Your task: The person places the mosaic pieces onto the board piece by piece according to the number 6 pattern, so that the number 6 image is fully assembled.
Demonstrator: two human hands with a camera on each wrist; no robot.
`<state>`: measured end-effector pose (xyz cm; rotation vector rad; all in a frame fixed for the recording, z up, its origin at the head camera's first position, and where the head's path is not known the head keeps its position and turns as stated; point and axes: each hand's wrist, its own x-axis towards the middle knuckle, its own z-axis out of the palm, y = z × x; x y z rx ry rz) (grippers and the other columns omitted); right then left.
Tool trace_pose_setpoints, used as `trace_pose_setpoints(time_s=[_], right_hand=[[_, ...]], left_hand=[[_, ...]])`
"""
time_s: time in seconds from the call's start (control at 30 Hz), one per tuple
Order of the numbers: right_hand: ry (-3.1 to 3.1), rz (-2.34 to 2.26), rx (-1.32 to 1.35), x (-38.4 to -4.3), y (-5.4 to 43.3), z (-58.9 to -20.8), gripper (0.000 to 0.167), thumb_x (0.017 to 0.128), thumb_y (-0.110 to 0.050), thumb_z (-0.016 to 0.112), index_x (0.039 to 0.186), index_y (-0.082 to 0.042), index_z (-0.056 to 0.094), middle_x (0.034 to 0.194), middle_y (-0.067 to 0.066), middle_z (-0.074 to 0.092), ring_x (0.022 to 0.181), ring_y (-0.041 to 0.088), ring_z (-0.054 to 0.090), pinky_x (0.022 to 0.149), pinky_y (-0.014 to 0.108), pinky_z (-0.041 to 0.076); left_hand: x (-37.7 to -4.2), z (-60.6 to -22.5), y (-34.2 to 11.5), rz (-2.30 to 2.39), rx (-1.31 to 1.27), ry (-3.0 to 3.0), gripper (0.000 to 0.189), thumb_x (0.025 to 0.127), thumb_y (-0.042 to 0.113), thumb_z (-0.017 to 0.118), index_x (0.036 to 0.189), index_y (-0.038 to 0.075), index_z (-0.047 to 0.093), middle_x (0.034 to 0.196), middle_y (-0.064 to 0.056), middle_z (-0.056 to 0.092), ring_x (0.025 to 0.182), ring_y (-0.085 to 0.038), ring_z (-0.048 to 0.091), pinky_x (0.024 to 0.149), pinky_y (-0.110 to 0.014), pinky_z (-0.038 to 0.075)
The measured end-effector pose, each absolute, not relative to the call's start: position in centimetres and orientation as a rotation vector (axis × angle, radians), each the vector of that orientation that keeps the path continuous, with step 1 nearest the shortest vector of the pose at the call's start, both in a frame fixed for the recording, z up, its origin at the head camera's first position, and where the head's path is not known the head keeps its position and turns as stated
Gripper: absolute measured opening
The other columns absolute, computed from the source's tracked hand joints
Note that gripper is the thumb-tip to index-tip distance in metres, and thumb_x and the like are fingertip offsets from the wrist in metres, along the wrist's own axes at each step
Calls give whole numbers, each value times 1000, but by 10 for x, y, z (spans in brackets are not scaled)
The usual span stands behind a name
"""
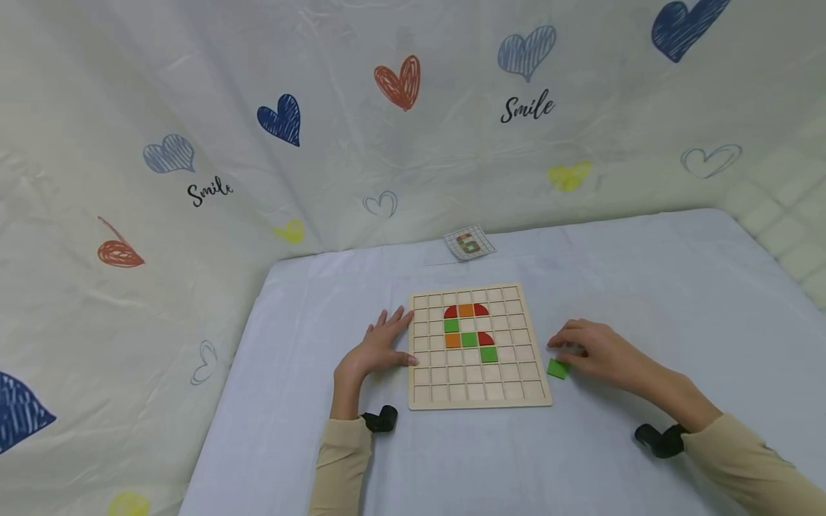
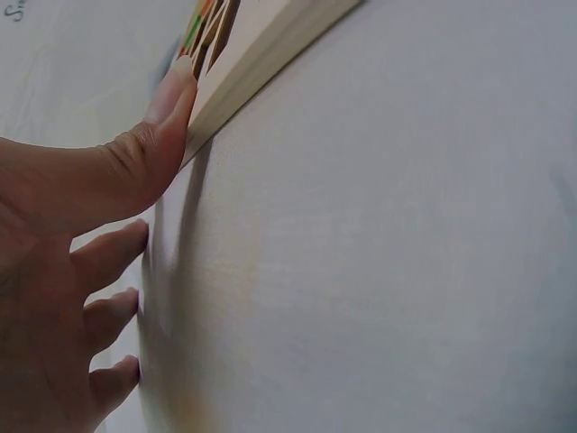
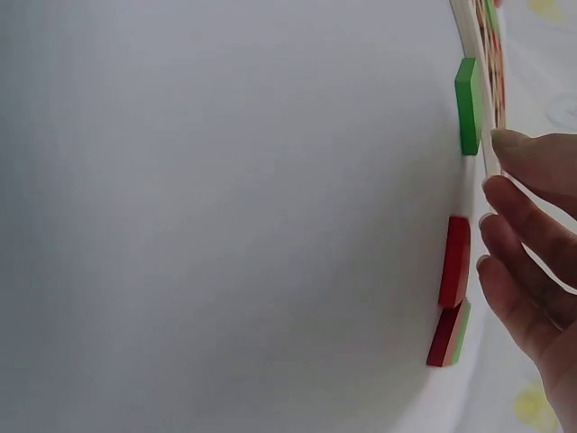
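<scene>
A wooden grid board [image 1: 452,393] lies on the table, several red, orange and green tiles set in its squares. Against its left edge rests my left hand [image 1: 377,347], fingers spread; in the left wrist view the thumb [image 2: 171,113] touches the board's side. Just right of the board is a loose green tile [image 1: 558,369], with my right hand [image 1: 596,351] hovering beside it, fingers loosely bent and nothing between them. The right wrist view shows the green tile [image 3: 468,106], a red tile [image 3: 455,262] and a red and light green piece [image 3: 448,334] under the fingers.
Behind the board, near the wall sheet, lies a small card [image 1: 470,244] printed with a coloured grid pattern. A white cloth [image 1: 323,301] covers the table. Black wrist cameras sit by both cuffs. The hanging sheet has printed hearts.
</scene>
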<state>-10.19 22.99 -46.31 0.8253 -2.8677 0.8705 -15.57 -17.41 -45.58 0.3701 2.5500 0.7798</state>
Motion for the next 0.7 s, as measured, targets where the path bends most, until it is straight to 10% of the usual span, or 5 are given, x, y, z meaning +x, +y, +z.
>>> trace_pose_setpoints(time_s=[0.7], right_hand=[[-2776, 661, 849, -90, 270, -472, 33, 66, -1, 92, 93, -14, 79, 95, -5, 69, 85, 15, 59, 68, 26, 56]], left_hand=[[-155, -454, -173, 790, 373, 2544, 95, 87, 25, 83, 164, 14, 29, 173, -9, 17, 161, -37, 1, 128, -61, 3]])
